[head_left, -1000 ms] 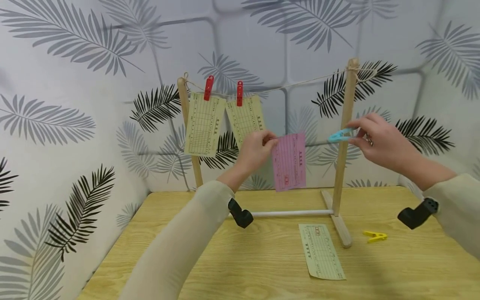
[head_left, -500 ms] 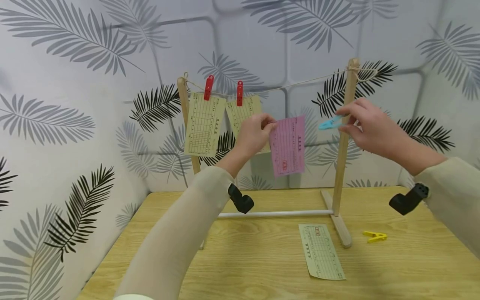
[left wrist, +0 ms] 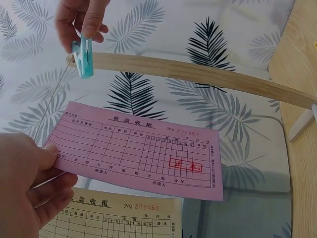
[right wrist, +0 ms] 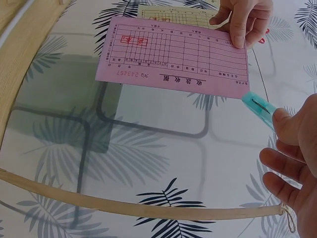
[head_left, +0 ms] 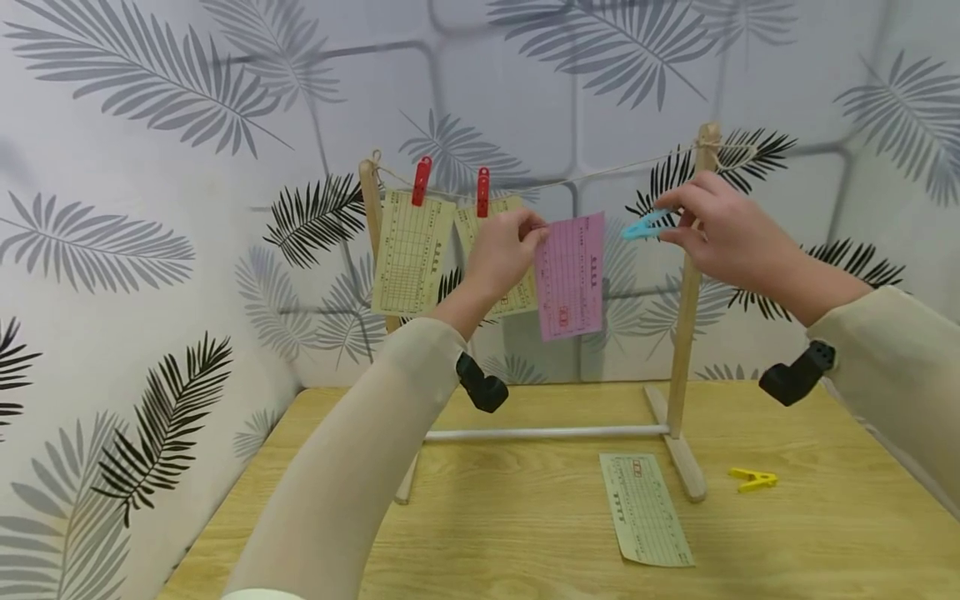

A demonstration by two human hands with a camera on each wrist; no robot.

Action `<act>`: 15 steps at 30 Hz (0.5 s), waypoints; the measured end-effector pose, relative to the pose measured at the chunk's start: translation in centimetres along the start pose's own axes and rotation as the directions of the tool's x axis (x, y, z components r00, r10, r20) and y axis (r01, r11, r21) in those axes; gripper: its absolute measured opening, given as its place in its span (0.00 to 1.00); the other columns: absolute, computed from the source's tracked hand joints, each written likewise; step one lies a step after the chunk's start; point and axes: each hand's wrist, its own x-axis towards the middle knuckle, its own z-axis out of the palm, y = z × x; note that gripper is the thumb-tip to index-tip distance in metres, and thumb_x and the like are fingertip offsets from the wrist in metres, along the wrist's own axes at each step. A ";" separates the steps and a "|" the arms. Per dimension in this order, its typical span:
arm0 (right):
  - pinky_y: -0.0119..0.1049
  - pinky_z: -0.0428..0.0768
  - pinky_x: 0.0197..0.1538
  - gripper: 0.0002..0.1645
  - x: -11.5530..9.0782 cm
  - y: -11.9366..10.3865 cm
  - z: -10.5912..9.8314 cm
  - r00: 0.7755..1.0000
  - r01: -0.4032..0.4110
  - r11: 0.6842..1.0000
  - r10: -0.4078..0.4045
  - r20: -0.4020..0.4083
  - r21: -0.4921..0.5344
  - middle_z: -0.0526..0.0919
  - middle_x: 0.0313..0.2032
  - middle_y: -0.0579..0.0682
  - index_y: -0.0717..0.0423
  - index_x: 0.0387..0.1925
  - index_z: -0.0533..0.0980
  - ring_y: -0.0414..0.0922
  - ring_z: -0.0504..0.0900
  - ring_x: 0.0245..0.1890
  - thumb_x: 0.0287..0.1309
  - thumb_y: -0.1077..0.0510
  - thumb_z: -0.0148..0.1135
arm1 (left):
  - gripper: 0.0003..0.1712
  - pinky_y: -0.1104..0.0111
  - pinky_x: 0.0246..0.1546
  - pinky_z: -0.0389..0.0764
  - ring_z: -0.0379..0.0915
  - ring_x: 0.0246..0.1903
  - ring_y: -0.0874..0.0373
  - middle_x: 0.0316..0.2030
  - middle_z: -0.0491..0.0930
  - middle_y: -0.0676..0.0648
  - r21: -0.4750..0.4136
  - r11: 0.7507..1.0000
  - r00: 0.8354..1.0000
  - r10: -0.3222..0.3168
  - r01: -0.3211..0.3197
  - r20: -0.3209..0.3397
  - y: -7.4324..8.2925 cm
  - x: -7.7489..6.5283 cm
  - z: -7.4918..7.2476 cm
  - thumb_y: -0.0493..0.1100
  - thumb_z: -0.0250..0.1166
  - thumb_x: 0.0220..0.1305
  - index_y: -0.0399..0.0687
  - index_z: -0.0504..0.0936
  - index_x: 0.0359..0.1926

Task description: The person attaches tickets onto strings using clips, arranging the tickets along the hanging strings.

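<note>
My left hand (head_left: 504, 254) pinches a pink receipt slip (head_left: 570, 279) by its upper left corner, and the slip hangs just below the string (head_left: 600, 173). To its right, my right hand (head_left: 731, 225) pinches a light blue clothespin (head_left: 645, 227) by its handle end, with the nose pointing left toward the slip. In the right wrist view the clothespin's tip (right wrist: 252, 98) overlaps the slip's corner. Two yellow receipt slips hang from the string under red clothespins; the left slip (head_left: 411, 258) shows whole, while my left hand partly hides the right slip (head_left: 519, 298).
The string runs between two wooden posts, the right post (head_left: 684, 333) standing behind my right hand. A white bar (head_left: 547, 432) joins their feet. On the wooden table (head_left: 525, 533) lie another yellow slip (head_left: 647, 510) and a yellow clothespin (head_left: 752, 479).
Both hands have risen toward the string, carrying the pink slip and the blue clothespin. The right hand has also moved left, bringing the clothespin closer to the slip.
</note>
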 end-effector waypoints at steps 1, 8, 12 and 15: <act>0.37 0.71 0.31 0.18 0.2 -0.1 0.0 1.000 -0.012 1.000 0.012 0.007 0.000 0.71 0.39 0.58 0.67 0.45 0.73 0.48 0.75 0.32 0.50 0.73 0.64 | 0.07 0.73 0.33 0.73 0.73 0.31 0.61 0.33 0.80 0.49 0.002 1.000 1.000 0.004 -0.004 -0.004 0.1 0.1 0.0 0.40 0.59 0.65 0.43 0.82 0.40; 0.38 0.71 0.33 0.16 1.6 -0.5 0.2 0.999 -0.048 0.999 0.048 0.021 0.008 0.70 0.38 0.57 0.67 0.47 0.73 0.46 0.73 0.32 0.54 0.71 0.61 | 0.08 0.72 0.33 0.72 0.72 0.30 0.61 0.33 0.80 0.49 0.019 1.000 0.999 0.026 -0.025 -0.035 0.2 0.8 -0.3 0.42 0.60 0.65 0.43 0.82 0.40; 0.39 0.69 0.33 0.15 2.5 -0.5 0.3 1.000 -0.029 1.000 0.029 -0.009 0.008 0.69 0.37 0.59 0.68 0.46 0.73 0.47 0.70 0.31 0.55 0.71 0.61 | 0.08 0.73 0.31 0.71 0.71 0.29 0.61 0.32 0.80 0.50 0.016 1.000 0.999 0.015 -0.014 -0.039 0.3 1.2 -0.4 0.43 0.60 0.65 0.44 0.82 0.39; 0.41 0.69 0.34 0.14 3.2 -0.4 0.3 0.999 -0.037 0.999 0.037 -0.021 0.002 0.70 0.37 0.61 0.70 0.45 0.73 0.49 0.70 0.31 0.55 0.71 0.60 | 0.08 0.73 0.30 0.70 0.70 0.28 0.61 0.30 0.79 0.50 0.006 1.000 0.999 0.011 -0.011 -0.047 0.3 1.4 -0.5 0.43 0.60 0.65 0.43 0.82 0.39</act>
